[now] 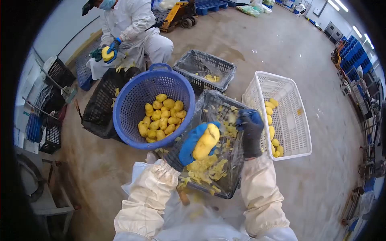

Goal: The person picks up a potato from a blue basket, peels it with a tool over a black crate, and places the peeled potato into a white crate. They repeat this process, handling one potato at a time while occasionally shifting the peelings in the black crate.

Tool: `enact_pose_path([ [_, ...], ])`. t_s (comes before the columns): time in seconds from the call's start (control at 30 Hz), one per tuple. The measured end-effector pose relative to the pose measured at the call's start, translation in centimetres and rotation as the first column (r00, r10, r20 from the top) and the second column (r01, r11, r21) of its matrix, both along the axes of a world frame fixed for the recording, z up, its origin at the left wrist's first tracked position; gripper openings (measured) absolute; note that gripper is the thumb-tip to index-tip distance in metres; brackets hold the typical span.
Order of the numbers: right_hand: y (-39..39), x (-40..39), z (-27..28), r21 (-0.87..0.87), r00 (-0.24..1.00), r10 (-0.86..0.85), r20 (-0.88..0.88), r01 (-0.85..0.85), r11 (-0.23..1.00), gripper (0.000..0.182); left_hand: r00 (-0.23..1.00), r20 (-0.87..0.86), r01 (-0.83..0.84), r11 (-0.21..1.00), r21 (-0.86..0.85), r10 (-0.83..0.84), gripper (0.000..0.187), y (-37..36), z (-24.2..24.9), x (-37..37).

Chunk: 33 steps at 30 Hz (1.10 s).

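My left hand, in a blue and dark glove, is closed around a large yellow potato with a brownish mark on its surface. To its right, my right hand is raised in a similar glove with the fingers curled in. Whatever those fingers hold, if anything, is hidden. Both hands are above a black crate lined with clear plastic, where pale yellow peelings lie scattered. Several potatoes fill the bottom of the blue perforated basket left of my left hand.
A white crate on the right holds several peeled potatoes. Another lined black crate stands behind, and a dark crate sits left of the basket. A co-worker at upper left holds a potato.
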State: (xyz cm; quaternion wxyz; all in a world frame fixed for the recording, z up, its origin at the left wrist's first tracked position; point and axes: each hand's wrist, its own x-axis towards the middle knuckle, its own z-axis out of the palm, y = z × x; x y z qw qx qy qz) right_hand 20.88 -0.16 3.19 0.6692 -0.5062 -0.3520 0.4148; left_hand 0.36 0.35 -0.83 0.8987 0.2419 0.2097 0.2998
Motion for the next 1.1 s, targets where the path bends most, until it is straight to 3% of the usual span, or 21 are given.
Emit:
enact_pose_path([
  [0.07, -0.8, -0.7, 0.4, 0.009, 0.999, 0.051, 0.003, -0.051, 0.999, 0.013, 0.995, -0.018, -0.095, 0.995, 0.015, 0.095, 0.049, 0.8, 0.2, -0.4],
  [0.13, -2.3, -4.2, 0.4, 0.021, 0.884, 0.256, 0.391, -0.287, 0.958, 0.02, 0.995, -0.022, -0.091, 0.99, 0.112, 0.094, 0.05, 0.7, 1.0, -0.1],
  [0.17, -1.7, -3.4, 0.1, -0.197, 0.947, 0.287, 0.146, -0.257, 0.946, 0.025, 0.985, -0.13, -0.1, 0.991, 0.084, 0.111, 0.049, -0.1, 1.4, 0.3],
  [0.2, -0.9, -1.5, -0.8, -0.203, 0.95, 0.28, 0.139, -0.249, 0.947, 0.025, 0.964, -0.238, -0.11, 0.992, 0.055, 0.12, 0.049, -0.7, 1.5, 0.4],
  [0.23, 0.2, 0.8, -2.1, -0.09, 0.98, 0.197, 0.007, -0.195, 0.977, 0.026, 0.999, -0.049, 0.001, 0.996, 0.085, 0.004, 0.048, -0.4, 0.7, 0.2],
  [0.27, 0.9, 1.9, -2.6, 0.022, 0.984, 0.123, -0.132, -0.121, 0.992, 0.027, 0.999, -0.05, 0.001, 0.996, 0.086, 0.003, 0.048, -0.1, 0.4, -0.2],
  [0.3, -0.3, 0.7, 0.0, -0.032, 0.993, 0.076, 0.085, -0.073, 0.997, 0.029, 0.993, -0.107, -0.035, 0.992, 0.123, 0.049, 0.049, 0.3, 0.4, -0.5],
  [0.33, -2.0, -2.4, 1.8, 0.241, 0.988, 0.111, 0.108, -0.134, 0.961, 0.018, 0.983, -0.155, -0.075, 0.984, 0.162, 0.1, 0.049, 0.8, 0.1, -0.6],
  [0.4, -2.1, -3.7, 0.3, -0.134, 0.934, 0.35, 0.07, -0.339, 0.931, 0.015, 0.987, -0.123, -0.079, 0.981, 0.175, 0.101, 0.039, 0.7, 0.2, -0.5],
  [0.43, -0.7, -1.7, -1.8, -0.053, 0.949, 0.261, 0.174, -0.256, 0.965, 0.013, 0.984, -0.154, -0.062, 0.983, 0.174, 0.089, 0.044, 0.0, 1.5, -0.2],
  [0.53, 0.0, 0.9, -0.5, -0.019, 0.998, 0.055, -0.009, -0.055, 0.998, 0.013, 0.979, -0.17, -0.072, 0.968, 0.242, 0.115, 0.048, -0.2, 1.2, -0.5],
  [0.6, -1.6, -2.6, -0.1, -0.008, 0.939, 0.332, 0.089, -0.333, 0.943, 0.012, 0.975, -0.128, -0.121, 0.916, 0.382, 0.182, 0.044, 0.4, 1.6, -0.4],
  [0.67, -1.4, -3.1, -0.2, -0.083, 0.962, 0.265, 0.071, -0.259, 0.962, 0.012, 0.983, -0.033, -0.17, 0.96, 0.22, 0.182, 0.041, -0.3, 2.4, 0.2],
  [0.73, 0.7, 0.4, -0.8, 0.036, 0.998, 0.059, -0.026, -0.058, 0.998, 0.01, 0.976, -0.216, 0.002, 0.991, 0.137, 0.028, 0.039, -0.3, 1.5, -0.8],
  [0.77, 0.2, -0.4, -0.5, 0.039, 0.998, 0.059, -0.028, -0.058, 0.998, 0.01, 0.856, -0.418, 0.071, 0.731, 0.678, 0.304, 0.039, -0.5, 1.7, -0.7],
  [0.8, -0.8, -1.9, 0.0, -0.012, 0.987, 0.155, 0.041, -0.154, 0.988, 0.012, 0.857, -0.413, 0.068, 0.728, 0.682, 0.307, 0.039, -0.3, 2.1, -0.4],
  [0.87, -2.3, -4.0, 0.8, -0.138, 0.921, 0.354, 0.163, -0.334, 0.932, 0.016, 0.941, -0.093, -0.132, 0.606, 0.785, 0.325, 0.031, 0.1, 2.9, 0.2],
  [0.9, -1.5, -3.4, -0.4, -0.088, 0.944, 0.329, -0.024, -0.33, 0.94, 0.017, 0.963, -0.181, -0.166, 0.969, 0.181, 0.199, 0.033, -0.6, 3.4, 0.2],
  [1.03, -0.4, -0.1, 0.7, -0.004, 0.998, 0.04, 0.052, -0.04, 0.999, 0.015, 0.961, -0.196, -0.158, 0.969, 0.19, 0.195, 0.036, -0.5, 1.7, -0.1],
  [1.07, -1.2, -1.5, 1.1, 0.001, 0.997, 0.042, 0.059, -0.042, 0.999, 0.015, 0.962, -0.189, -0.161, 0.968, 0.194, 0.198, 0.036, -0.2, 1.5, 0.1],
  [1.1, -2.1, -2.9, 1.1, -0.046, 0.97, 0.222, 0.099, -0.218, 0.975, 0.014, 0.991, -0.06, -0.109, 0.987, 0.118, 0.117, 0.037, 0.2, 1.4, 0.3],
])
